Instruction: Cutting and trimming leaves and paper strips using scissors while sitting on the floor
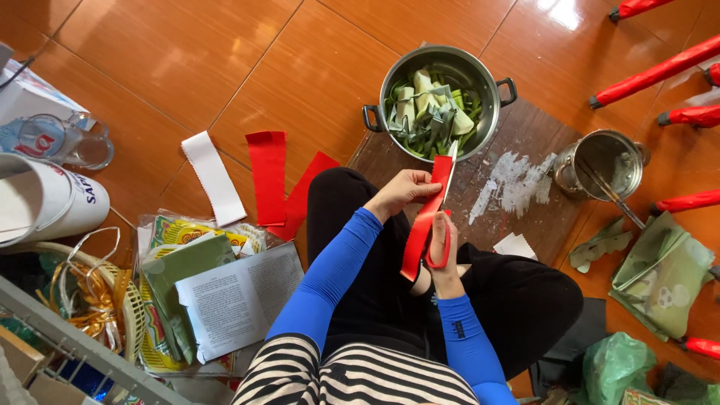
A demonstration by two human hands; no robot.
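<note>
**Entry: red strip under the scissors, cut part-way**

Progress — as I judge it from my remote seat, the cutting is under way, not finished. Already lying on the orange tiled floor (180,52): one flat red fabric strip (268,177), a second red piece (304,196) partly under it, and a white ribbed strip (214,177). The long red fabric strip in hand (424,225) is still in one piece as far as I can see; the blades sit at its upper end.

Left hand (403,191) — fingers curled, pinching the upper part of the long red strip, holding it taut over the lap.

Right hand (442,251) — closed through the loops of the red-handled scissors (444,217); the blades point up toward the pot, and I cannot tell how far apart they stand.

Surroundings — round steel two-handled pot filled with folded green leaves (439,101), resting on a dark wooden board (525,187); a smaller steel can (604,165) at the board's right edge; printed paper sheets (236,300) to the left of the knee.
</note>
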